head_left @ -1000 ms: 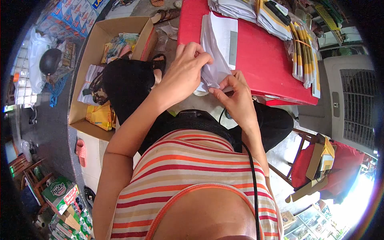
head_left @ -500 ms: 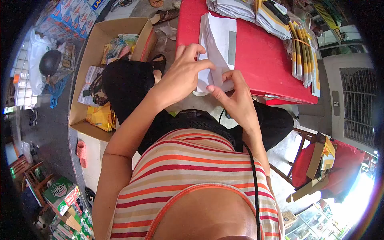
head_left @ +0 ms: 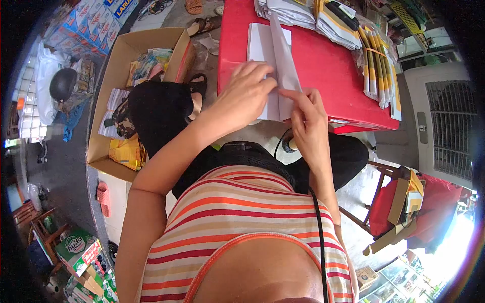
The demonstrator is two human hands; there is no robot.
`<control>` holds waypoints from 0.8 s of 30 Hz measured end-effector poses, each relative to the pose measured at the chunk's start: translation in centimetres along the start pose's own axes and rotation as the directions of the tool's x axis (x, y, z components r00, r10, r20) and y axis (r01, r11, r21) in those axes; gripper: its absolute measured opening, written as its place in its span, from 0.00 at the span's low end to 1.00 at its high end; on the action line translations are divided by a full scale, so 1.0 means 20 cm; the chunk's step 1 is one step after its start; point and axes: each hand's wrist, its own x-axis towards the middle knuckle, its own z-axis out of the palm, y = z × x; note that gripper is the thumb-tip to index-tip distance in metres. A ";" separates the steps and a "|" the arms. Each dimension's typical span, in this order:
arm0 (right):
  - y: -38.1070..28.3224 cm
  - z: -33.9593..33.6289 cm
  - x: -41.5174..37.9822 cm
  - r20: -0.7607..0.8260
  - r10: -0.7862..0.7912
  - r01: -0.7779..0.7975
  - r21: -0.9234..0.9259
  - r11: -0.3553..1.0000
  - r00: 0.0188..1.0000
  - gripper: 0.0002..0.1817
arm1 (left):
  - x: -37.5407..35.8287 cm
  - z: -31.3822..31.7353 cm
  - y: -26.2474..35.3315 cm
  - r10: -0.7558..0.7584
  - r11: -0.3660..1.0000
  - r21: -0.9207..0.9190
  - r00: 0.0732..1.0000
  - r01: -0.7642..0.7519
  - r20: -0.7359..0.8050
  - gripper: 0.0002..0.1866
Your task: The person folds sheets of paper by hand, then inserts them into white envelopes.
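Observation:
A stack of white paper sheets (head_left: 256, 38) lies near the left edge of a red table (head_left: 328, 76). Its top sheet (head_left: 286, 68) stands partly lifted, bent lengthwise along the middle. My left hand (head_left: 247, 93) rests on the left side of the paper, fingers curled together against the lifted sheet's base. My right hand (head_left: 309, 113) pinches the near right part of that sheet between thumb and fingers. What lies right under the left fingertips is hidden.
White and yellow envelopes (head_left: 338, 28) are piled at the table's far side, with a black object (head_left: 342, 13) on top. A banded envelope bundle (head_left: 376, 65) lies at the right. An open cardboard box (head_left: 111, 68) stands left of my leg, an air cooler (head_left: 439, 121) at right.
The top sheet has been swung up and now stands bent along its length, covering the grey patch. My left hand has moved slightly down and right; my right hand has shifted a little right.

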 end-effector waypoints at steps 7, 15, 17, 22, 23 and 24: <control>0.11 -0.19 -0.03 -0.068 0.044 -0.051 -0.106 0.993 0.997 0.15 | 0.12 0.11 0.06 0.088 0.994 -0.069 0.993 -0.082 0.080 0.13; 0.20 -0.31 -0.13 0.058 -0.036 0.051 -0.299 0.953 0.998 0.23 | 0.15 0.17 0.08 0.121 0.993 -0.005 0.982 -0.122 0.146 0.16; 0.25 -0.33 -0.14 0.084 -0.078 0.103 -0.348 0.932 0.993 0.22 | 0.14 0.17 0.09 0.120 0.992 0.023 0.980 -0.125 0.157 0.17; 0.26 -0.37 -0.09 0.143 -0.392 0.401 -0.561 0.724 0.909 0.18 | 0.14 0.17 0.10 0.128 0.991 0.025 0.980 -0.133 0.151 0.21; 0.23 -0.38 -0.07 0.244 -0.426 0.481 -0.602 0.638 0.871 0.17 | 0.14 0.16 0.10 0.129 0.991 0.019 0.980 -0.133 0.152 0.23; 0.22 -0.39 -0.06 0.345 -0.447 0.557 -0.628 0.543 0.825 0.15 | 0.13 0.16 0.10 0.131 0.991 0.019 0.979 -0.135 0.155 0.23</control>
